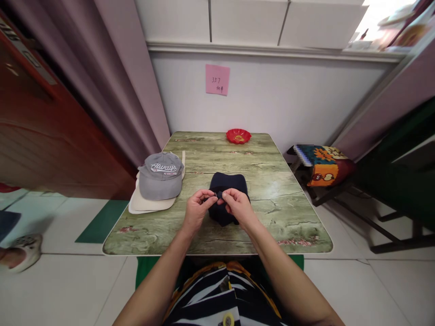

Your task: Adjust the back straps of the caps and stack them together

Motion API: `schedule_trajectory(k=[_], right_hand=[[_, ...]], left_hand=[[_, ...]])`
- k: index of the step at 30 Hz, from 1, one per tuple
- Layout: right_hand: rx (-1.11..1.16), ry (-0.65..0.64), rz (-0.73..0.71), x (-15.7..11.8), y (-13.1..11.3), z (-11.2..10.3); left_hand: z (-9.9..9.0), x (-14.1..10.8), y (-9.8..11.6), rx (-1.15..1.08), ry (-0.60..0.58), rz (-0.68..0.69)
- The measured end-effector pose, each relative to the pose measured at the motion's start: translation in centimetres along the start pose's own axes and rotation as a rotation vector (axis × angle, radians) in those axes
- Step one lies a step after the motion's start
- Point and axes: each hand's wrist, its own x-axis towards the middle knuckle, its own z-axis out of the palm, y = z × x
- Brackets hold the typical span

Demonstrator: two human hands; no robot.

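A wood-patterned table (pixel 272 181) is standing against a white wall (pixel 288 90) where a pink note (pixel 217 79) is hanging, marked "357" above smaller writing. Mauve curtains (pixel 115 68) are falling beside a reddish-brown door (pixel 50 122) at left, while white panels (pixel 248 20) are lining the upper wall above a ledge (pixel 272 53). Bright light is coming in at the upper right corner. A patterned cloth (pixel 322 165) is covering a dark seat at right, beside a dark green drape (pixel 404 167). Pale tiles (pixel 74 290) are covering the floor, with a green strip (pixel 102 222) showing left of the table.
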Motion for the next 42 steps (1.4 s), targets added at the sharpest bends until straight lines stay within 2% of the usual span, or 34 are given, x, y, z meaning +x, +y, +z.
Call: schedule_trajectory(k=[4,8,13,17,20,23,25,30,33,36,39,42], right_hand=[[0.036,0.038,-0.003,-0.1,-0.3,0.0],[0.037,0.015,0.010,-0.3,-0.5,0.1],[0.047,0.034,0.038,-0.3,-0.3,0.1],[0.060,0.057,0.030,-0.3,0.0,0.2],[0.042,0.065,0.024,-0.5,0.3,0.3],[0.015,0.079,0.003,-0.6,0.4,0.4],[0.008,0.082,-0.009,-0.7,0.3,0.4],[0.106,0.032,0.016,-0.7,-0.5,0.2],[0.101,0.010,0.011,-0.5,-0.9,-0.1],[0.045,0.020,0.003,-0.5,-1.2,-0.2],[0.015,0.013,0.024,-0.7,-1.3,0.3],[-0.012,0.000,0.051,-0.9,-1.2,0.9]], left_hand=[[-0.2,-0.2,0.0,0.030,-0.017,0.017],[-0.1,-0.4,0.0,0.060,-0.025,0.080],[0.0,-0.7,0.8,0.294,-0.030,0.217],[-0.4,-0.9,2.0,0.548,-0.019,0.399],[-0.5,-1.2,2.7,0.635,-0.059,0.434],[-0.3,-1.4,3.0,0.566,-0.120,0.386],[-0.1,-1.5,3.2,0.534,-0.120,0.360],[-0.1,-1.6,2.7,0.398,-0.016,0.285],[-0.3,-1.3,1.7,0.165,0.062,0.147],[-0.5,-1.0,0.5,-0.178,0.097,-0.010],[-0.5,-0.8,-0.6,-0.430,0.065,-0.142],[-0.3,-0.8,-1.2,-0.528,0.018,-0.210]])
